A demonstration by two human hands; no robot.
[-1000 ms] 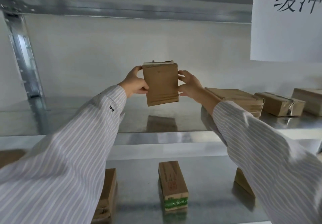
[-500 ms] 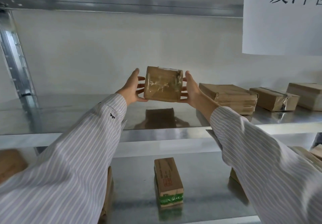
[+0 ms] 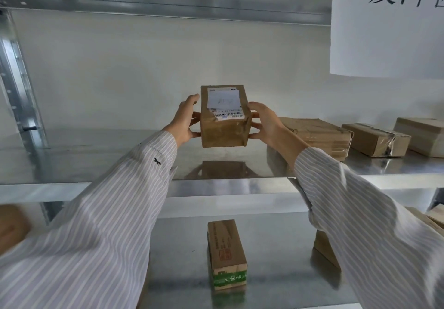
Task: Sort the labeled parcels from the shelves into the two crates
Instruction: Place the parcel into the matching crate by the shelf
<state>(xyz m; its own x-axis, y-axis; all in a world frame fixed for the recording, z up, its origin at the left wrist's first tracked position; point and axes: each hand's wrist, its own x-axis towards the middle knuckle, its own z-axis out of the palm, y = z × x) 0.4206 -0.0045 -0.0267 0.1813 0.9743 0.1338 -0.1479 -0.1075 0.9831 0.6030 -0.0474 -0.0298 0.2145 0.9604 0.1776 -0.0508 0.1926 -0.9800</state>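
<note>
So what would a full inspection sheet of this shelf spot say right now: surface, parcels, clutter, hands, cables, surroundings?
Surface: shiny metal upper shelf, with a lower shelf beneath it.
Job's things: held parcel raised above the upper shelf, white label facing the camera; wide parcel beside it, small parcel and edge parcel farther right; green-taped parcel on the lower shelf; crates not in view.
Clutter: nothing seen.
Hands: left hand and right hand grip the held parcel's sides.
Cables: nothing seen.
Surroundings: white wall, paper sign with handwritten characters upper right, metal upright at left.
</note>
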